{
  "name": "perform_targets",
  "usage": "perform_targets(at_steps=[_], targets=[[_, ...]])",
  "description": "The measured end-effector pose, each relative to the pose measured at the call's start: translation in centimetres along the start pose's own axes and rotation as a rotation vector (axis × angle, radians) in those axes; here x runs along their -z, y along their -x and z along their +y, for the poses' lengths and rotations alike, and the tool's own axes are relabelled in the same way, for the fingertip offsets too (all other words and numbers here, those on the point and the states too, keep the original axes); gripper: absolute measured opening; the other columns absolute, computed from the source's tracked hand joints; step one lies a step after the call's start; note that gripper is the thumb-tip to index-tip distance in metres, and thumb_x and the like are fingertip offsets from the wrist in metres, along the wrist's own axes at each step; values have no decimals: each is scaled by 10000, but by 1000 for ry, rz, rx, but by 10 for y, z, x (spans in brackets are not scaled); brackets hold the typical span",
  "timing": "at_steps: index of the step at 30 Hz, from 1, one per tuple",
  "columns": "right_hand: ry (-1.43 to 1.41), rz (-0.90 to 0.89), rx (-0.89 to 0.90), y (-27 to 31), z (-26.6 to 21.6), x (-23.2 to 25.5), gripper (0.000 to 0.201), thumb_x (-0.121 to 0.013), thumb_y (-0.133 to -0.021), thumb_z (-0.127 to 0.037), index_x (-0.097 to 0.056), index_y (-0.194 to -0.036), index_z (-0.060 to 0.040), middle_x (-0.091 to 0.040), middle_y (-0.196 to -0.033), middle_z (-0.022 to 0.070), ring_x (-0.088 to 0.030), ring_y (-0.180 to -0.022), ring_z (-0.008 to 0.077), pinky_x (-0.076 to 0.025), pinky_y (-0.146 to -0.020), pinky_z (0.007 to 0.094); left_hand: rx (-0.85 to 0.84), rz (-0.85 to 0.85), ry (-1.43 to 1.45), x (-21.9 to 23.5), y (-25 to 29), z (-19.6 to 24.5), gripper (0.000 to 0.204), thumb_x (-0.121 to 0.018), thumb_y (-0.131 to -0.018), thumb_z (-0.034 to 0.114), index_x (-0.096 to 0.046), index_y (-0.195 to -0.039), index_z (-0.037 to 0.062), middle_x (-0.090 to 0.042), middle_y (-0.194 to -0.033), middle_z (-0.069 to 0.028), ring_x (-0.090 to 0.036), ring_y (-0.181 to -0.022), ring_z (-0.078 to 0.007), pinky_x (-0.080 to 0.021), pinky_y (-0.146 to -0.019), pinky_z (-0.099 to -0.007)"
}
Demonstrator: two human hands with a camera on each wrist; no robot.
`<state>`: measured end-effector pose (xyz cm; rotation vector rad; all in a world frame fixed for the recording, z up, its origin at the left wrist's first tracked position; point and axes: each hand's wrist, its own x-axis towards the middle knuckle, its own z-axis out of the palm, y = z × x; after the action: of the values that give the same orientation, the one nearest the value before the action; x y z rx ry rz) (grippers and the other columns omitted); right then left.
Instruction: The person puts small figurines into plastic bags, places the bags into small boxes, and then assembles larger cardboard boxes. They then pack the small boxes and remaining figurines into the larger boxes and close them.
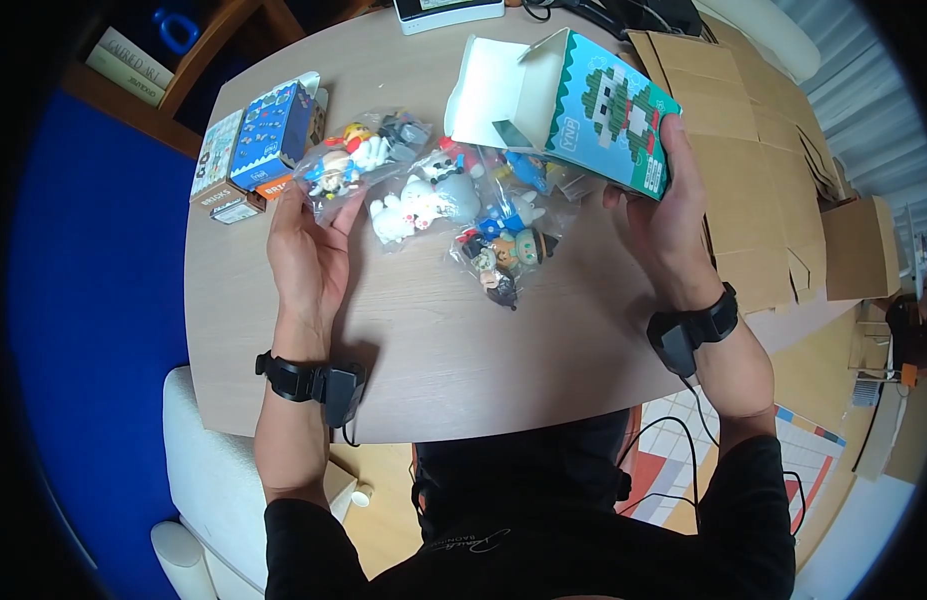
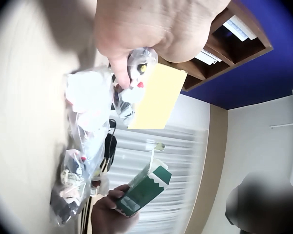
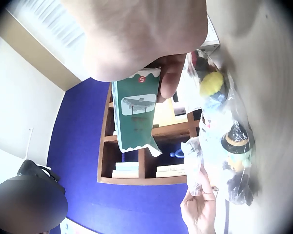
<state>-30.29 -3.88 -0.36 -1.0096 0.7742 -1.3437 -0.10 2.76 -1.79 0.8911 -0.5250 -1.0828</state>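
My left hand (image 1: 311, 260) pinches a clear plastic bag of small toy figures (image 1: 345, 165) by its near edge, at the left of the table. In the left wrist view a finger lies across that bag (image 2: 132, 95). The right hand (image 1: 678, 220) grips a teal box (image 1: 613, 120) printed with a pixel-brick picture, tilted, with its white flap (image 1: 483, 95) open to the left. In the right wrist view the green side of the box (image 3: 136, 112) shows. Between the hands lie more clear bags, one with white figures (image 1: 423, 205) and another with several colourful figures (image 1: 508, 245).
A blue brick box (image 1: 271, 130) and a brown one (image 1: 218, 170) stand at the table's left, just beyond the left hand. Flattened cardboard (image 1: 733, 170) leans along the right side. A white device (image 1: 448, 15) sits at the back edge of the table (image 1: 433, 350).
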Motion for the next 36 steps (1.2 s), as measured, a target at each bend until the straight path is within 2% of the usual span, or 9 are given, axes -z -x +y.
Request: perform_targets(at_steps=[7,10,16,22,25,29,32,34,36], targets=[[41,1,-4,3,2,-4,428,-363,-1027,-438,-533,-1187,-80,-663,-992,56,-631,-780,116,-491,-546,267,97,72,-151,14,-13,-6,285,-467,-1024,182,-462,-1260,22,-555,-1240,-107,-559,-1130,-175,-473,-1007,-334],[37,12,1,4,1,-5,426,-361,-1027,-439,-525,-1192,-82,-662,-1004,57,-631,-794,112,-488,-550,264,-3,99,-474,10,-11,-12,395,-525,-1002,177,-432,-1356,28,-573,-1229,-110,-548,-1085,-138,-439,-949,-281],[41,-27,0,3,4,-1,421,-353,-1028,-433,-517,-1201,-86,-660,-1007,59,-634,-809,118,-486,-543,268,-115,-212,-1053,12,-7,-11,553,-582,-970,199,-382,-1451,14,-585,-1234,-134,-540,-1021,-120,-428,-890,-244],[-37,31,129,2,11,-4,393,-458,-997,-408,-504,-1191,-70,-625,-1118,70,-611,-990,146,-513,-852,324,-165,-168,-1080,10,-3,-8,564,-635,-930,265,-450,-1406,24,-593,-1130,-128,-533,-984,-166,-430,-887,-291],[-141,-103,113,9,5,-5,228,-569,-954,-198,-483,-1111,-57,-622,-1031,72,-626,-873,154,-479,-865,296,-528,-20,-1341,7,2,-6,530,-671,-898,281,-515,-1350,53,-565,-1089,-109,-508,-1006,-208,-422,-880,-340],[-102,-280,49,22,-5,-15,210,-644,-895,-60,-440,-921,-97,-626,-930,41,-590,-860,120,-473,-808,271,-695,-89,-1295,-8,16,14,445,-704,-870,237,-588,-1258,52,-558,-1129,-96,-507,-1045,-202,-417,-897,-344],[30,-395,76,22,4,-9,253,-673,-880,-43,-427,-870,-105,-624,-925,40,-579,-848,97,-459,-773,250,-294,-543,-838,-9,27,11,529,-733,-837,126,-530,-1316,33,-564,-1198,-95,-552,-1008,-175,-442,-892,-323],[34,-440,64,27,10,-14,308,-692,-860,5,-408,-826,-110,-619,-908,32,-565,-866,77,-453,-750,244,-73,-729,-514,-21,40,2,754,-749,-800,22,-357,-1444,36,-557,-1253,-100,-588,-1018,-157,-473,-907,-319],[71,-479,20,32,13,-18,318,-691,-856,25,-404,-820,-108,-615,-893,22,-561,-866,76,-456,-739,244,-42,-770,-491,-29,51,-6,871,-744,-795,-5,-227,-1493,60,-557,-1252,-110,-589,-1063,-168,-480,-935,-337]])
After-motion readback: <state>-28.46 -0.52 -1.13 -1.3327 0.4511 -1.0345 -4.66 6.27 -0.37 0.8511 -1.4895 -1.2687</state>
